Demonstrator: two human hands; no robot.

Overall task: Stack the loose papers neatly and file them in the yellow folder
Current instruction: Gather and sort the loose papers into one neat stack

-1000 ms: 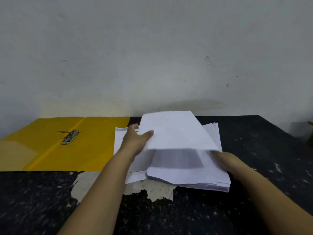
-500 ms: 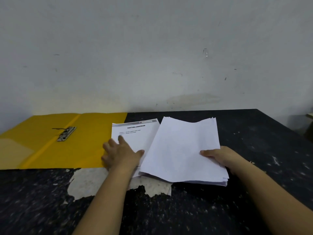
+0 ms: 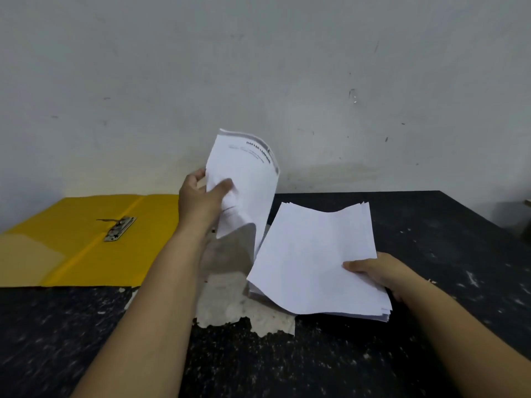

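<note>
One bold black heading on the printed sheet (image 3: 244,179) held up in the left hand (image 3: 201,201), letters blurred and bent with the curl, not readable with certainty, smaller lines under it illegible, no other text readable

Two hands, one yellow folder (image 3: 71,239) with one metal clip (image 3: 119,228), one paper stack (image 3: 316,259), one lifted printed sheet (image 3: 244,179).

Pretty bare setup: a plain whitish-grey wall (image 3: 258,67) with scuffs and small dark marks fills the top half. Below it sits a black speckled table (image 3: 431,254) whose surface has peeled off in a pale patch (image 3: 230,305) near the middle. Lighting's dim and flat.
</note>
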